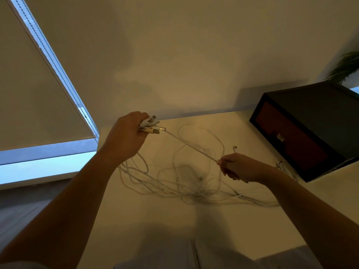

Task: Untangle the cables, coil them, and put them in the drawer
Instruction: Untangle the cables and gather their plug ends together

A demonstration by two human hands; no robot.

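One cable [192, 146] taut between left hand [124, 136], gripping plugs [151, 127], and pinching right hand [240, 167]; tugging could knot the six o'clock tangle [194, 191].

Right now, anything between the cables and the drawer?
The drawer looks shut, so its own front blocks entry. Nothing else visible stands between it and the tangled cables on the table.

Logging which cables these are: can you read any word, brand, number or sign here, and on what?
No text can be read anywhere in this view.
Plugs in the left hand: no marking legible.
Cable pinched by the right hand: no print visible.
Pale tab on the drawer: too small and blurred to read.
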